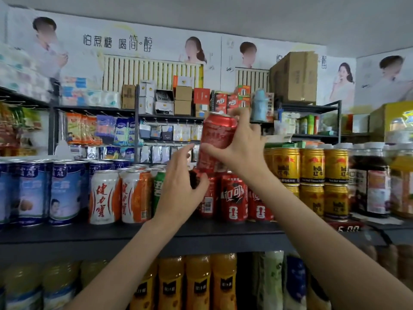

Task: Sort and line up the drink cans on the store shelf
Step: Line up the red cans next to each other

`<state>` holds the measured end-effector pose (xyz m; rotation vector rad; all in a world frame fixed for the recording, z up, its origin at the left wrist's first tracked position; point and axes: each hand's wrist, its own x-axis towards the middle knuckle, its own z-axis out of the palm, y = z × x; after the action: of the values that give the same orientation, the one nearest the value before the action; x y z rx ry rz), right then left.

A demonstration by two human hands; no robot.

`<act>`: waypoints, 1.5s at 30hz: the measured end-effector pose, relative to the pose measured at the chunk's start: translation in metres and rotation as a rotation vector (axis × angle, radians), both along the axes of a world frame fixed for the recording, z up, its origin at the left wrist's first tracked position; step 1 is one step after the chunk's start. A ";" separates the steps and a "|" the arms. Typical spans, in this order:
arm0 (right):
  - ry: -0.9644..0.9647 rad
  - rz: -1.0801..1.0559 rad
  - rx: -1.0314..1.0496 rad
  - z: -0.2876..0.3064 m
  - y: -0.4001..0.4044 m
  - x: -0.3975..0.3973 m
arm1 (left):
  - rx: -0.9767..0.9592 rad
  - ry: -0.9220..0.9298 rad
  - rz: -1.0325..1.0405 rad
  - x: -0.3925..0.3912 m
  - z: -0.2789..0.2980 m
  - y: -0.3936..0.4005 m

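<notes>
head view: a red can [215,139] is gripped by right hand [243,151] fingers above the shelf [67,237]; left hand [178,191] fingers are kept open.

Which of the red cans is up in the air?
The red can gripped by the right hand; the other red cans stand on the shelf.

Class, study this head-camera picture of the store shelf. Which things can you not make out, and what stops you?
- Raised red drink can, head view: label motion-blurred; right hand covers its side.
- Green can: mostly hidden behind left hand.
- Dark can at the left fingertips: covered by the fingers.
- Red price tag on the dark shelf edge: digits blurred.
- Orange bottles below: blurred, cut off by the bottom edge.
</notes>
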<state>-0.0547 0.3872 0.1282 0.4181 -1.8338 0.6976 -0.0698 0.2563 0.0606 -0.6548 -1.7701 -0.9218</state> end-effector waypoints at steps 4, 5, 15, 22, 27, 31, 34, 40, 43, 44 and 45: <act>-0.158 -0.087 0.181 -0.048 -0.027 -0.017 | -0.171 0.001 0.168 -0.007 -0.017 -0.017; -0.190 -0.112 0.201 -0.057 -0.025 -0.023 | -0.260 -0.017 0.230 -0.010 -0.023 -0.021; -0.223 -0.338 0.403 -0.080 0.006 -0.032 | -0.503 -0.056 0.406 -0.026 -0.040 -0.013; -0.336 -0.459 0.297 -0.085 0.053 -0.016 | -0.453 -0.076 0.369 -0.019 -0.043 0.011; -0.288 -0.414 0.131 -0.086 0.039 -0.011 | -0.405 -0.024 0.352 -0.011 -0.046 -0.011; -0.216 -0.316 0.111 -0.082 -0.005 -0.010 | -0.349 0.001 0.392 -0.005 -0.050 -0.054; -0.158 -0.203 0.142 -0.078 -0.050 -0.012 | -0.313 0.001 0.430 0.000 -0.052 -0.095; -0.137 0.016 0.158 -0.076 -0.164 -0.012 | -0.203 -0.031 0.540 0.014 -0.050 -0.205; -0.128 0.158 0.176 -0.081 -0.229 -0.014 | -0.135 -0.048 0.607 0.022 -0.044 -0.270; -0.125 0.214 0.179 -0.083 -0.252 -0.014 | -0.110 -0.061 0.616 0.025 -0.041 -0.291; -0.119 0.261 0.182 -0.086 -0.274 -0.015 | -0.092 -0.077 0.623 0.027 -0.039 -0.311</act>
<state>-0.0696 0.1132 0.0426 0.7597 -1.9841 0.7469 -0.0428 -0.0545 0.0216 -0.0972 -1.9263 -0.4418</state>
